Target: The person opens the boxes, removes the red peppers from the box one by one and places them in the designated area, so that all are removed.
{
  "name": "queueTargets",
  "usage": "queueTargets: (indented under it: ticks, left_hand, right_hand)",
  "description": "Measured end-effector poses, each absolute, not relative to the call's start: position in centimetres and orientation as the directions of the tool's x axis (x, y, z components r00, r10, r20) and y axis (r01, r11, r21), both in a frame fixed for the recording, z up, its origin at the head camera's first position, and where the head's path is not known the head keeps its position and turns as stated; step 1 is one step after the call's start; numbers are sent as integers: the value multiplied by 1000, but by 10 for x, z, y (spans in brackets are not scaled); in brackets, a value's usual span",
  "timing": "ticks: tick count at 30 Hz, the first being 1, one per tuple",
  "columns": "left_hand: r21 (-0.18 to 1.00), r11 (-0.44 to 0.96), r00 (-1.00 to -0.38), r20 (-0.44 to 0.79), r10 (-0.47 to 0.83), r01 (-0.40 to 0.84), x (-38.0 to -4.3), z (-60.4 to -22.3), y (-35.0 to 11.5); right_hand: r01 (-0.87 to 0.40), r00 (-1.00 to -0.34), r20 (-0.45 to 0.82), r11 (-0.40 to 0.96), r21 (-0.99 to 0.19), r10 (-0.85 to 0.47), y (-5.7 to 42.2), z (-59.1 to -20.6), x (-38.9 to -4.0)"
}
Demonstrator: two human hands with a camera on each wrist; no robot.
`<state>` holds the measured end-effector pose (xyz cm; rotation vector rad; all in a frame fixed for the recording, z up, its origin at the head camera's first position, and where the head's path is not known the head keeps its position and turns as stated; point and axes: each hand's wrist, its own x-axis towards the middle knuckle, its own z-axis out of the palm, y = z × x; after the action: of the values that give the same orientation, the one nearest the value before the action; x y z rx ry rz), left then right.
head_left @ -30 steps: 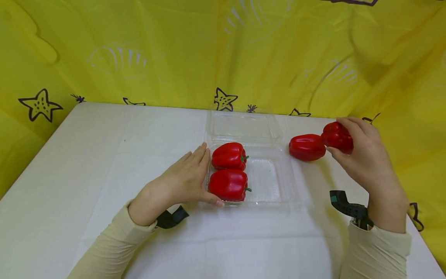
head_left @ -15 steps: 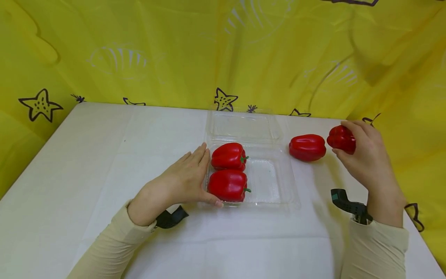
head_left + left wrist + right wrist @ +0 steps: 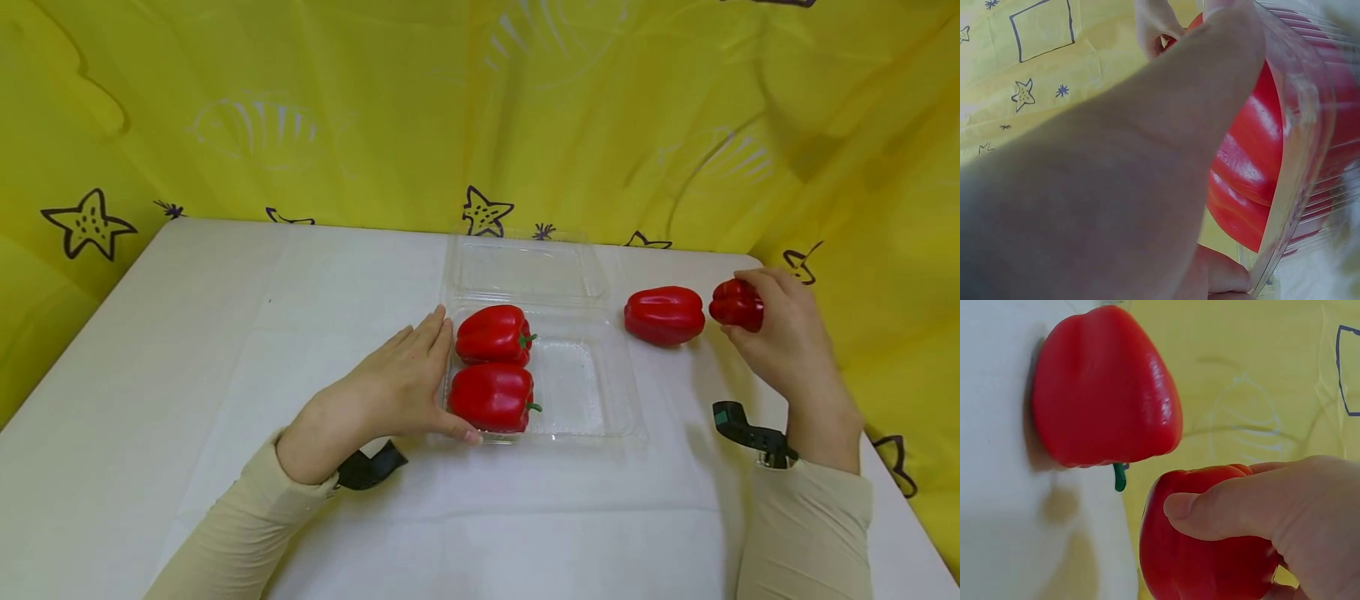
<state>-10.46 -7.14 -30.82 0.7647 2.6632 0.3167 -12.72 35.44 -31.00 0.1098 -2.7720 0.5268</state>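
Note:
Two red bell peppers with green stems, a far one [image 3: 492,333] and a near one [image 3: 489,398], lie side by side in the left half of a clear plastic clamshell box [image 3: 626,392]. My left hand [image 3: 390,387] rests against the box's left wall, fingers straight and thumb along the near rim. On the right, my right hand [image 3: 787,333] grips another red bell pepper [image 3: 1204,562] between thumb and fingers. Just left of it a fourth red pepper [image 3: 664,316] lies on the table; the right wrist view shows its green stem [image 3: 1120,477].
The box's lid [image 3: 525,271] lies folded back behind it, near the table's far edge. A yellow patterned curtain [image 3: 375,108] hangs behind the white table [image 3: 225,333] and along its sides. Both wrists wear black camera mounts [image 3: 750,429].
My right hand has drawn the held pepper slightly right and lower, opening a small gap from the pepper on the table. My left hand stays at the box.

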Motion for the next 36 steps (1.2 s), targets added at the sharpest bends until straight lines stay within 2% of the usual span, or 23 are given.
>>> queueTargets:
  ticks: [4, 15, 24, 36]
  left_hand:
    - [306, 831, -795, -270, 543, 464, -105, -309, -71]
    - [302, 836, -797, -276, 536, 458, -106, -310, -70]
    - [303, 837, -801, -272, 534, 455, -106, -309, -69]
    - [306, 842, -806, -274, 524, 443, -106, -310, -68]
  right_hand:
    - [-138, -950, 310, 931, -339, -28, 360, -317, -131]
    - [-65, -983, 181, 931, -358, 1, 365, -327, -140]
    - [-64, -995, 92, 936, -347, -34, 371, -333, -145]
    - [-64, -993, 111, 942, -330, -28, 369, -338, -145]
